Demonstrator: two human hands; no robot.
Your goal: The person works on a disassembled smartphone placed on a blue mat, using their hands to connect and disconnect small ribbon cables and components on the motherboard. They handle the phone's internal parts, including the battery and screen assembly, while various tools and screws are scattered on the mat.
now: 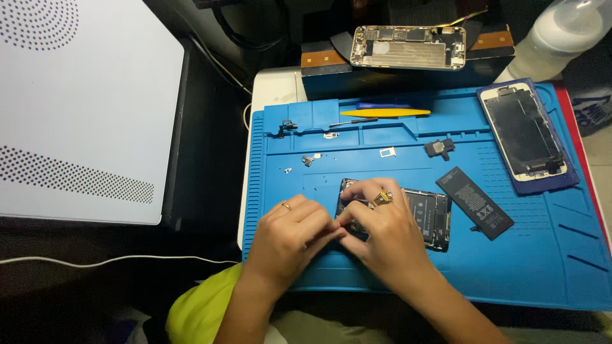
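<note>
1. The opened phone body (428, 216) lies flat near the middle of the blue work mat (542, 267), its inner parts facing up; every place below is told from this phone body.
2. The left hand (290, 232) rests on the mat at the phone body's left end, fingers curled together with their tips at its near-left corner. Whether they pinch a small part cannot be told. A thin ring sits on one finger.
3. The right hand (382, 232) lies over the phone body's left half, fingers bent down and close together on the frame, tips meeting those of the left hand. A large gold ring shows on it.
4. A black battery (475, 202) lies just right of the phone body, tilted and apart from it.
5. Further right and up, a screen panel (524, 134) rests on a dark blue pad.
6. Above the phone body, a small black part (440, 148), a white tray piece (387, 151) and tiny bits (308, 160) lie scattered on the mat.
7. Higher still, a yellow pry tool (385, 113) and a slim screwdriver (354, 121) sit in the mat's upper tray.
8. Beyond the mat's far edge, a second phone chassis (408, 46) lies on a dark box.
</note>
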